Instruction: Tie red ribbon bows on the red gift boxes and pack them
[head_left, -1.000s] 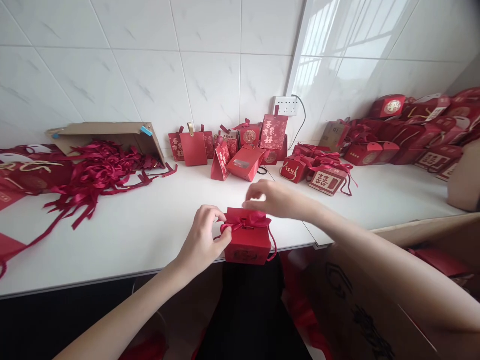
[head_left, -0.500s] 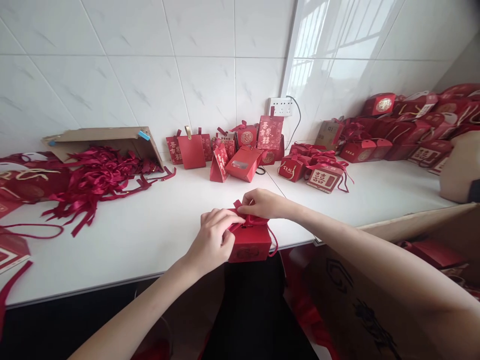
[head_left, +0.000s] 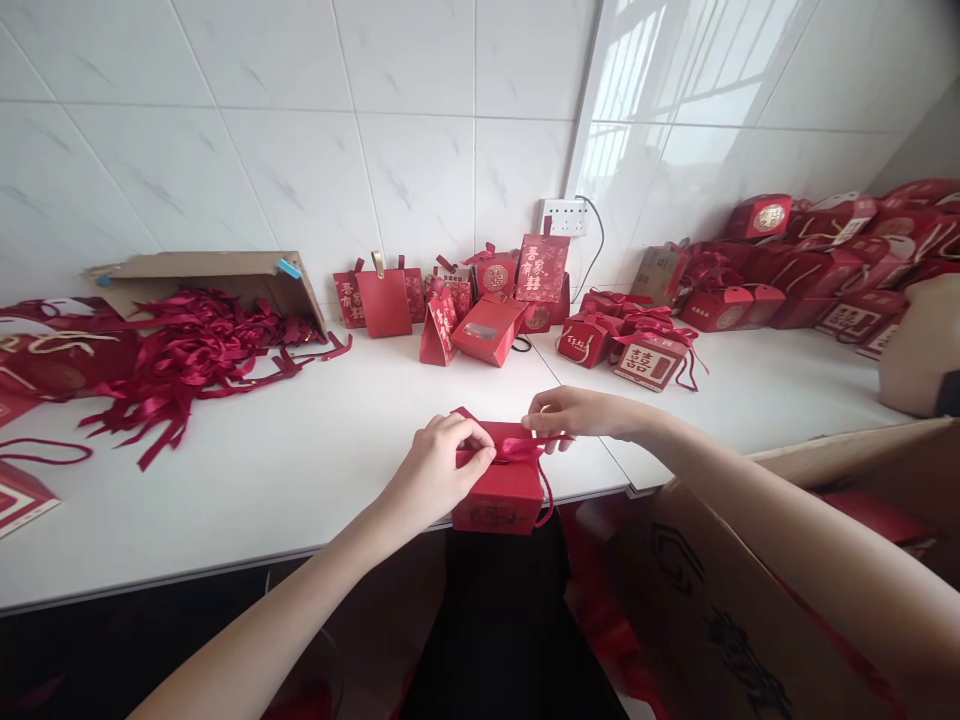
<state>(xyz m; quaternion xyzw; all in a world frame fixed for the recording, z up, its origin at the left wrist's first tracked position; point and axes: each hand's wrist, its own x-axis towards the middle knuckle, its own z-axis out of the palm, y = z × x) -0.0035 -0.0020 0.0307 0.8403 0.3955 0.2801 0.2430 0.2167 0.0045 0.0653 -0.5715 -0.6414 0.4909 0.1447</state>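
A red gift box point(head_left: 495, 503) stands at the table's front edge, directly before me, with a twisted red cord hanging at its right side. Across its top lies a dark red satin ribbon point(head_left: 519, 449) with a loop in it. My left hand point(head_left: 450, 460) pinches the ribbon near the middle of the box top, thumb against fingers. Over the box's right side, my right hand point(head_left: 566, 412) has its fingers curled around the ribbon's right end, which stretches out flat towards it; the exact grip is partly hidden.
A tipped cardboard box point(head_left: 217, 272) spills a heap of red ribbons point(head_left: 195, 355) at the left. Finished-looking red boxes point(head_left: 487, 330) line the tiled wall, with a large pile point(head_left: 810, 270) at the right. An open carton point(head_left: 697, 580) stands below the table's right side.
My right hand has moved right, away from the ribbon's middle, drawing out the ribbon's end. My left hand has closed into a pinch at the bow. The box has shifted slightly.
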